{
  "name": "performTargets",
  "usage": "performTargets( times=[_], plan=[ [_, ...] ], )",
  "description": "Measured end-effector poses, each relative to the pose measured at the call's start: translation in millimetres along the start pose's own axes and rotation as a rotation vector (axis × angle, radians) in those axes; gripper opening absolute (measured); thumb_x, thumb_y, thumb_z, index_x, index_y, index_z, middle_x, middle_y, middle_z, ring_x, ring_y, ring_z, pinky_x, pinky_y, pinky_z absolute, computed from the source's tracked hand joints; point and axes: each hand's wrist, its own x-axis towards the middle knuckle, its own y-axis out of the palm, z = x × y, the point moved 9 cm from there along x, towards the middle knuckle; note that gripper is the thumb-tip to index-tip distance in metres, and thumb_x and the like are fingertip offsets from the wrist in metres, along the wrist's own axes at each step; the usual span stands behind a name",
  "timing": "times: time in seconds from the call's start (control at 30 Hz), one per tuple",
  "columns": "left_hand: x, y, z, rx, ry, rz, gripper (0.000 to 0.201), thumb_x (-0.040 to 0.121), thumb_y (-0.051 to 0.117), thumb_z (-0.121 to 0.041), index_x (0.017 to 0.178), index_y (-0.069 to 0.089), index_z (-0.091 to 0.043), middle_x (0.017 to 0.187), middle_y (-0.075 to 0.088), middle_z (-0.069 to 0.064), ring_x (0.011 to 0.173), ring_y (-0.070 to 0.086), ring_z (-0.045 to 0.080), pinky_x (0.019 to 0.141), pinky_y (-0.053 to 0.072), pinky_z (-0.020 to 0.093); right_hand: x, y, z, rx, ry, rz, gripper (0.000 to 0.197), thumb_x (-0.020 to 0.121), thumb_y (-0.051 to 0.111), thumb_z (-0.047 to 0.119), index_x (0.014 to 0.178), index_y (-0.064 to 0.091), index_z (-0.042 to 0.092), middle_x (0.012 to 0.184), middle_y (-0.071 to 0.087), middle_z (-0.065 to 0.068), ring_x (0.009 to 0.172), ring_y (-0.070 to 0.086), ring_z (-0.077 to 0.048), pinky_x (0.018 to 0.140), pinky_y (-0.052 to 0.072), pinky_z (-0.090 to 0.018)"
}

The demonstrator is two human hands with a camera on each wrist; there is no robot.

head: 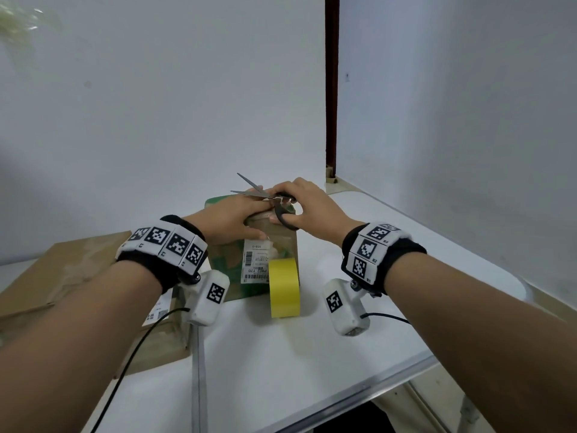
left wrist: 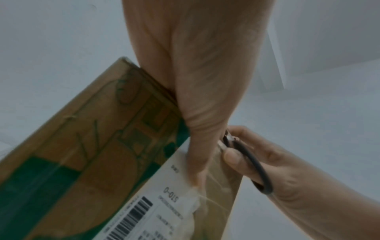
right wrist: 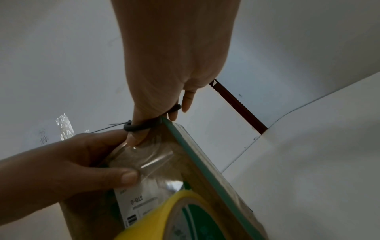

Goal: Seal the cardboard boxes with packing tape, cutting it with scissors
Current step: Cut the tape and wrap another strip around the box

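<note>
Fingers of my left hand [head: 232, 218] are clamping the top edge of the green-printed cardboard box [head: 228, 267] standing on the white table [head: 406, 245]; my right hand [head: 307, 207] is gripping the black-handled scissors [head: 265, 195], blades apart, above it. Yellow tape roll [head: 284, 287] is leaning against the box's front.

We see a white table [head: 390, 307] carrying a flat brown box [head: 62, 282] at the left, a green-printed box [head: 231, 260] standing in the middle, and a yellow tape roll [head: 284, 287] just near of it.

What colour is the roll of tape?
Yellow; the tape roll shows best in the head view.
</note>
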Motion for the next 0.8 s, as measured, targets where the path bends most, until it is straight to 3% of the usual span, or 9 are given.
performTargets(
  times=[0.07, 0.13, 0.27, 0.3, 0.37, 0.47, 0.57, 0.73, 0.8],
  plan=[
    [-7.3, 1.3, -2.4, -0.007, 0.001, -0.009, 0.062, 0.086, 0.069, -0.021, 0.143, 0.043, -0.026, 0.15, 0.034, -0.008, 0.132, 0.034, 0.005, 0.092, 0.03, 0.016, -1.0, 0.4, 0.2, -0.014, 0.003, -0.019, 0.046, 0.08, 0.075, 0.041, 0.121, 0.058, 0.03, 0.105, 0.055, 0.002, 0.1, 0.051, -0.013, 0.091, 0.044, -0.03],
    [-23.6, -10.5, 5.2, -0.221, -0.082, -0.202, 0.054, 0.086, 0.071, -0.023, 0.136, 0.054, -0.03, 0.148, 0.037, -0.015, 0.129, 0.034, -0.007, 0.099, 0.032, 0.014, -1.4, 2.3, -1.0, -0.047, 0.011, -0.033, 0.043, 0.08, 0.073, 0.041, 0.119, 0.058, 0.029, 0.104, 0.054, 0.001, 0.1, 0.052, -0.016, 0.09, 0.046, -0.036],
    [-81.4, -16.9, 36.1, -0.782, -0.402, -0.749, 0.011, 0.091, 0.065, -0.024, 0.097, 0.074, -0.024, 0.087, 0.071, -0.01, 0.074, 0.061, 0.0, 0.065, 0.049, 0.015, -1.1, 5.3, 1.5, -0.106, 0.03, -0.065, 0.041, 0.082, 0.07, 0.038, 0.119, 0.056, 0.028, 0.105, 0.053, 0.0, 0.099, 0.052, -0.018, 0.089, 0.047, -0.04],
    [-85.6, -1.4, 39.8, -0.867, -0.469, -0.702, 0.01, 0.093, 0.062, -0.02, 0.093, 0.073, -0.02, 0.079, 0.071, -0.005, 0.066, 0.06, 0.006, 0.057, 0.048, 0.017, -0.9, 6.1, 3.7, -0.129, 0.029, -0.066, 0.041, 0.082, 0.07, 0.037, 0.12, 0.056, 0.028, 0.106, 0.053, -0.001, 0.1, 0.052, -0.019, 0.089, 0.047, -0.04],
    [-81.9, 45.9, 35.4, -0.941, -0.587, -0.361, 0.013, 0.095, 0.06, -0.018, 0.092, 0.072, -0.015, 0.082, 0.073, 0.002, 0.067, 0.063, 0.011, 0.054, 0.049, 0.018, -0.5, 7.9, 7.6, -0.181, 0.022, -0.053, 0.041, 0.083, 0.069, 0.037, 0.121, 0.056, 0.027, 0.107, 0.053, -0.001, 0.101, 0.051, -0.021, 0.088, 0.046, -0.039],
    [-76.0, 102.8, 19.0, -1.171, -0.715, -0.024, 0.022, 0.095, 0.059, -0.03, 0.104, 0.069, -0.013, 0.103, 0.074, 0.004, 0.094, 0.069, 0.015, 0.082, 0.057, 0.029, -0.9, 7.5, 10.3, -0.258, 0.023, -0.027, 0.043, 0.082, 0.069, 0.04, 0.121, 0.056, 0.028, 0.107, 0.052, 0.0, 0.101, 0.05, -0.021, 0.087, 0.044, -0.037],
    [-60.2, 110.8, 5.2, -1.456, -0.73, -0.064, 0.027, 0.095, 0.06, -0.03, 0.11, 0.065, -0.008, 0.107, 0.072, 0.008, 0.103, 0.067, 0.021, 0.094, 0.054, 0.039, -1.4, 9.6, 13.5, -0.327, 0.016, -0.006, 0.044, 0.079, 0.07, 0.036, 0.12, 0.056, 0.027, 0.108, 0.051, -0.001, 0.102, 0.049, -0.023, 0.085, 0.043, -0.037],
    [-56.1, 108.7, -5.6, -1.606, -0.711, -0.233, 0.004, 0.094, 0.058, -0.006, 0.091, 0.058, -0.008, 0.097, 0.063, 0.011, 0.089, 0.062, 0.019, 0.079, 0.057, 0.032, -1.8, 11.0, 16.0, -0.358, 0.027, -0.045, 0.043, 0.079, 0.069, 0.033, 0.119, 0.057, 0.024, 0.11, 0.052, -0.004, 0.103, 0.05, -0.025, 0.084, 0.043, -0.036],
    [-61.8, 106.5, -3.1, -1.576, -0.719, -0.295, 0.014, 0.092, 0.062, -0.005, 0.105, 0.06, -0.008, 0.103, 0.064, 0.009, 0.093, 0.062, 0.018, 0.082, 0.055, 0.033, -2.6, 11.5, 17.2, -0.368, 0.025, -0.055, 0.042, 0.079, 0.068, 0.031, 0.12, 0.057, 0.023, 0.11, 0.052, -0.004, 0.103, 0.05, -0.025, 0.084, 0.042, -0.037]
  ],
)
